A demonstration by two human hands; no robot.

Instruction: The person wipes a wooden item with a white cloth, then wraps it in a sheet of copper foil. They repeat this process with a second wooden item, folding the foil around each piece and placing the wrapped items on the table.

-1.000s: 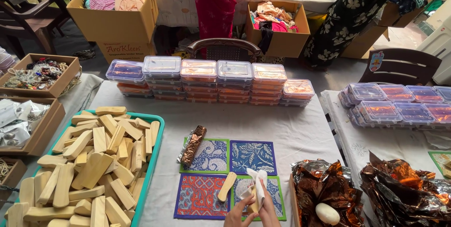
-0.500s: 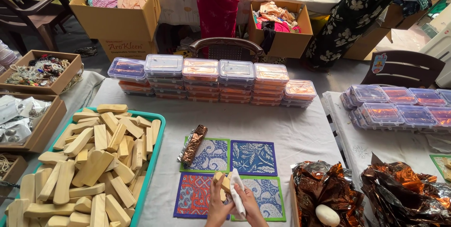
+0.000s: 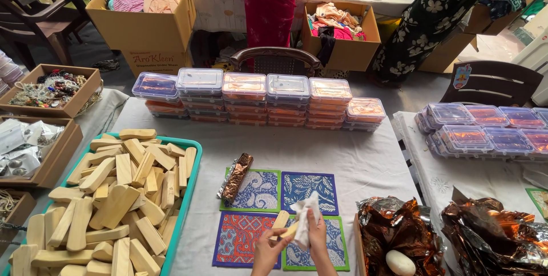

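At about six o'clock on the bench (image 3: 342, 156), a pale wooden block (image 3: 281, 222) is pinched by the fingers of the left hand (image 3: 267, 250). A crumpled white cloth (image 3: 304, 219) is gripped by the right hand (image 3: 317, 240) and pressed against the block, above the four patterned mats (image 3: 308, 186). A teal tray (image 3: 191, 187) of wooden blocks (image 3: 114, 196) lies at nine o'clock.

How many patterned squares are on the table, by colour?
Blue-and-white with green border: 2 (the other under the hands)
Dark blue: 1
Red and blue: 1
Total: 4
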